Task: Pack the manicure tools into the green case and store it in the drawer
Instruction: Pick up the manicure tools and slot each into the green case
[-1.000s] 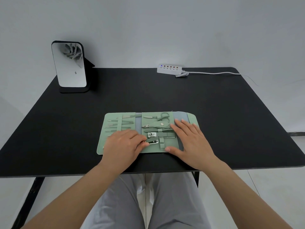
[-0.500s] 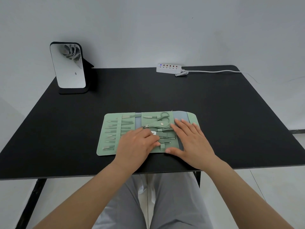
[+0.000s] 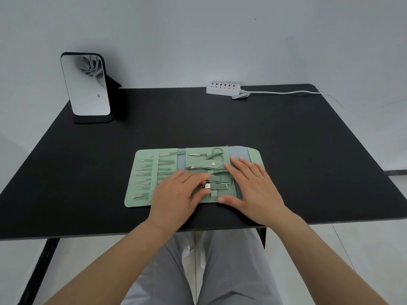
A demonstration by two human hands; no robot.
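Green case (image 3: 141,194) spread open near front edge of black worktop (image 3: 286,161).
Behind case: mirror (image 3: 86,84), power strip (image 3: 223,88). On case, tools (image 3: 204,165) strapped in; left hand (image 3: 176,194) fingering clipper (image 3: 217,186), right hand (image 3: 253,186) flat.

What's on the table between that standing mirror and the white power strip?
Nothing: in the head view, only bare black table lies between the mirror and the power strip.

No legible txt or labels anywhere.
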